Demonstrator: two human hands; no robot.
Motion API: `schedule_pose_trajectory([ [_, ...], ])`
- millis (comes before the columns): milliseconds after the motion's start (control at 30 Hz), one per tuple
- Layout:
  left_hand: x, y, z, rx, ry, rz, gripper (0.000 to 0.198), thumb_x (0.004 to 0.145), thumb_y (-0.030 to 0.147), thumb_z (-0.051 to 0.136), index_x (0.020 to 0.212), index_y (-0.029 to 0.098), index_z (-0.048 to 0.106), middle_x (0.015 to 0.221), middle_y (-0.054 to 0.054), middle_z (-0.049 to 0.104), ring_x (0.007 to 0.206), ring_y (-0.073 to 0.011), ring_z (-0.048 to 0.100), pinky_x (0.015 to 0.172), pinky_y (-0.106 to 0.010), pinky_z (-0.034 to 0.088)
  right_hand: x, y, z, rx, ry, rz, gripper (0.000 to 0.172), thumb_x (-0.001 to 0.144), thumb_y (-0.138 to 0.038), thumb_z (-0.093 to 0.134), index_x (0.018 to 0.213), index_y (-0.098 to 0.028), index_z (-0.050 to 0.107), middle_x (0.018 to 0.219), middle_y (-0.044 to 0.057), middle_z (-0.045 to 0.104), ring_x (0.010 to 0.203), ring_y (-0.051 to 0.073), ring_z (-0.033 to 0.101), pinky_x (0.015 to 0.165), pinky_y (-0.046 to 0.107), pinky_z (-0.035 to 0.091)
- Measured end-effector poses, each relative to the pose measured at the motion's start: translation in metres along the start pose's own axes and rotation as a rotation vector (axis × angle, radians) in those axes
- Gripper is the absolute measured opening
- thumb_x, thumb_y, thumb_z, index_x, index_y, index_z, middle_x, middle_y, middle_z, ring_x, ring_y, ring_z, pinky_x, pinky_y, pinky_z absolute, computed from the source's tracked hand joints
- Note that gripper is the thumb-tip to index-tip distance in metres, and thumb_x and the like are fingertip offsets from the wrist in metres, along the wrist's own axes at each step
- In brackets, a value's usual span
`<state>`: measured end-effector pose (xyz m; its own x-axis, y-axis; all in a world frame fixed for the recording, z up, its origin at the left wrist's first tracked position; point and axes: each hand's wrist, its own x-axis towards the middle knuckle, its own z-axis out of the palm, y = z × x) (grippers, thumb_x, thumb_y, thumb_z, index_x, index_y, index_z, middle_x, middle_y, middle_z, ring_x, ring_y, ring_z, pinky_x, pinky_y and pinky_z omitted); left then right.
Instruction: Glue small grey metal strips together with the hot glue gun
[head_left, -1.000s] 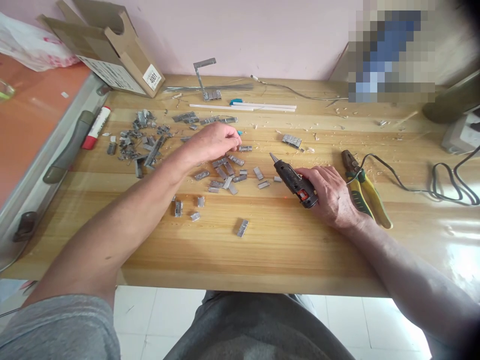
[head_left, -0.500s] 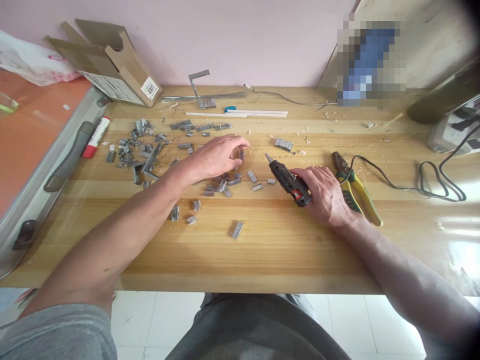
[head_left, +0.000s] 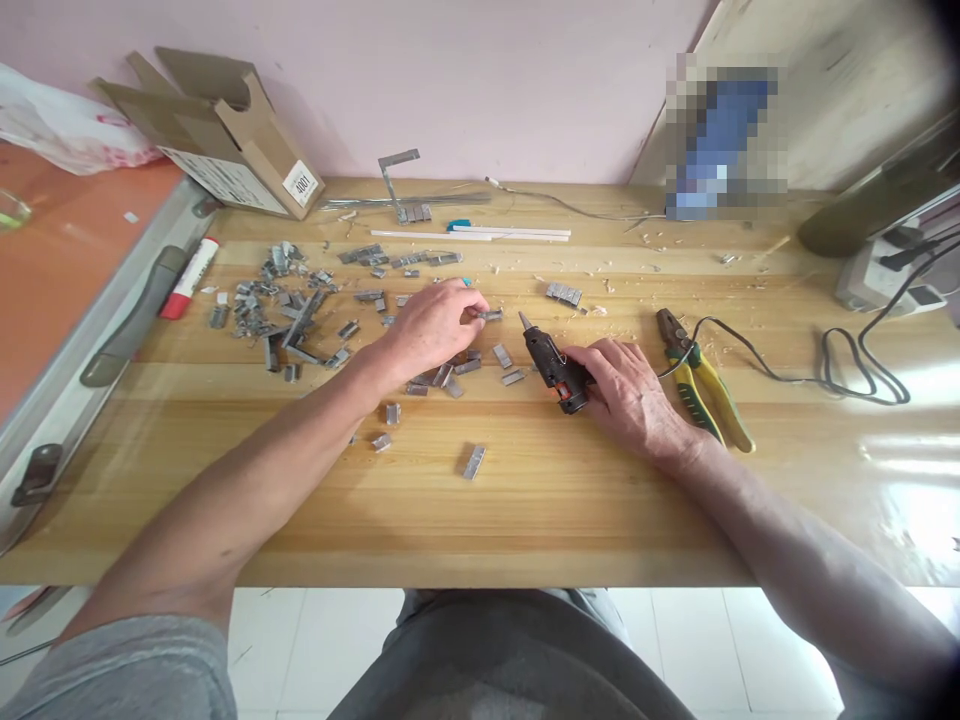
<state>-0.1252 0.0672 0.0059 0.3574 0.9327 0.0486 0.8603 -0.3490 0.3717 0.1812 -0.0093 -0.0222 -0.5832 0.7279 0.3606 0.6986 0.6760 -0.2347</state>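
The left hand [head_left: 431,325] is over the middle of the worktop [head_left: 570,525], its thumb and forefinger pinched together on one small grey piece [head_left: 491,314], which sticks out to the right, near the nozzle of the glue gun [head_left: 559,370]. There is a gap between the two. The right hand [head_left: 634,400] has its fingers wrapped around the handle of the gun; part of that grip is hidden behind the gun's body.

As far as it can be judged, the work stands partway. A row of grey blocks [head_left: 564,294] lies side by side beyond the gun, seemingly joined, and at the back a bent grey strip [head_left: 390,180] stands up beside a few more blocks. Many pieces remain loose: a cluster [head_left: 442,378] partly behind the left hand, a single piece [head_left: 474,462] nearer the front edge, and a jumbled heap [head_left: 255,305] farther left. Whether the held piece carries any glue is too small to tell.

The cardboard box [head_left: 262,165] at the back left has its flaps raised, but its inside is out of sight. A white plastic bag [head_left: 82,130] lies on the orange surface [head_left: 82,230] beside it; its contents cannot be made out. White sticks [head_left: 514,233] lie along the back, and pliers [head_left: 724,400] rest just beside the right hand.
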Motion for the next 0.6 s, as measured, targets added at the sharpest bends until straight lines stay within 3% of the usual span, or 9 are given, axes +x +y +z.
schedule_pose_trajectory([
  [200,-0.002,-0.006,0.006,-0.081,0.035,0.021,0.015,0.094,0.021,0.07,0.106,0.018,0.079,0.109,-0.009,0.075,0.098,-0.0246,0.071,0.093,-0.038,0.054,0.002,0.004,-0.002,-0.104,-0.038,-0.001,0.048,0.101,-0.008,0.053,0.146,-0.022,0.064,0.113,0.012,0.071,0.102,0.028,0.065,0.092,0.042,0.049],
  [433,0.0,-0.01,0.009,-0.093,0.029,0.044,0.009,0.095,0.022,0.072,0.099,0.018,0.08,0.1,-0.008,0.071,0.092,-0.0246,0.067,0.084,-0.037,0.051,0.005,-0.004,-0.005,-0.014,-0.1,0.004,0.049,0.106,-0.012,0.052,0.155,-0.019,0.054,0.119,0.013,0.071,0.109,0.029,0.066,0.099,0.045,0.052],
  [600,0.0,-0.011,0.009,-0.105,0.028,0.056,0.012,0.096,0.02,0.07,0.102,0.02,0.081,0.104,-0.008,0.072,0.097,-0.0256,0.068,0.085,-0.037,0.051,0.015,-0.006,-0.009,-0.021,-0.146,-0.008,0.046,0.107,-0.013,0.052,0.152,-0.022,0.058,0.115,0.012,0.07,0.106,0.03,0.066,0.098,0.046,0.052],
])
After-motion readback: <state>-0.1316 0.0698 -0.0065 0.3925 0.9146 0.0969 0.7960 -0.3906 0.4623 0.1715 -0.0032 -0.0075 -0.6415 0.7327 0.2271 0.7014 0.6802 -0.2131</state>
